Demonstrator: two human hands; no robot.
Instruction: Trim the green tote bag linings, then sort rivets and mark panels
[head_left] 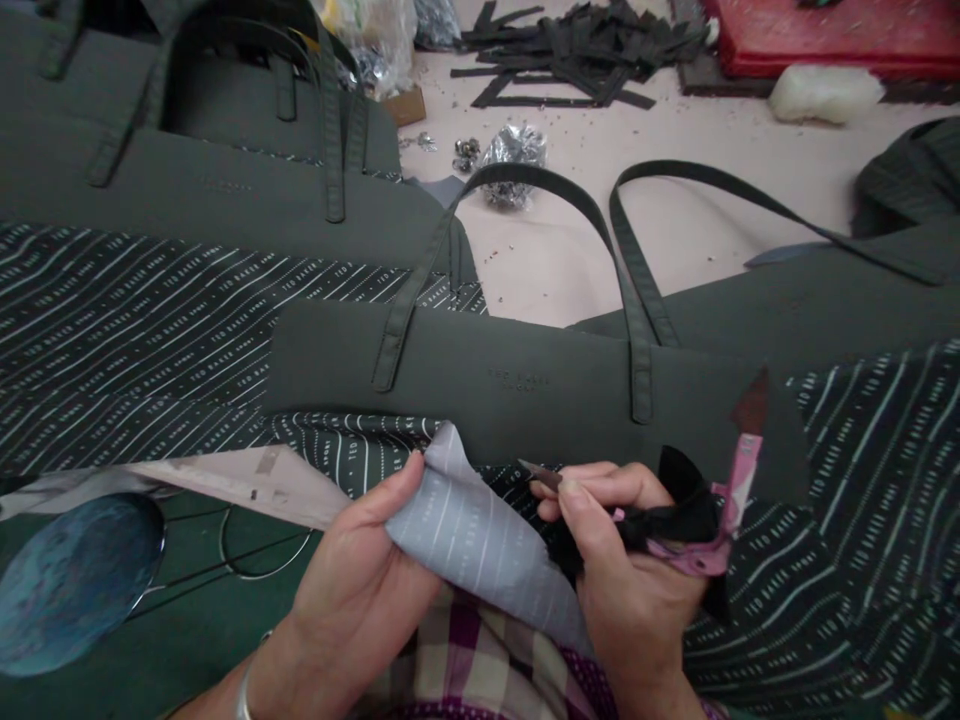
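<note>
My left hand pinches a folded-back edge of printed fabric, its grey-blue reverse side turned up, between thumb and fingers. In my right hand is a pair of pink thread snips wrapped with black cloth. One dark pointed blade shows at my fingertips beside the fabric; the other sticks up on the right. Both hands are at the lower edge of a dark grey-green bag panel, which has stitched strap handles and a small stamped logo. Part of the fabric lies hidden under my hands.
More bag panels with striped lining lie at left, another at right. Behind are dark strips, a clear bag of metal fittings, a red slab and a whitish lump. A blue round stool stands lower left.
</note>
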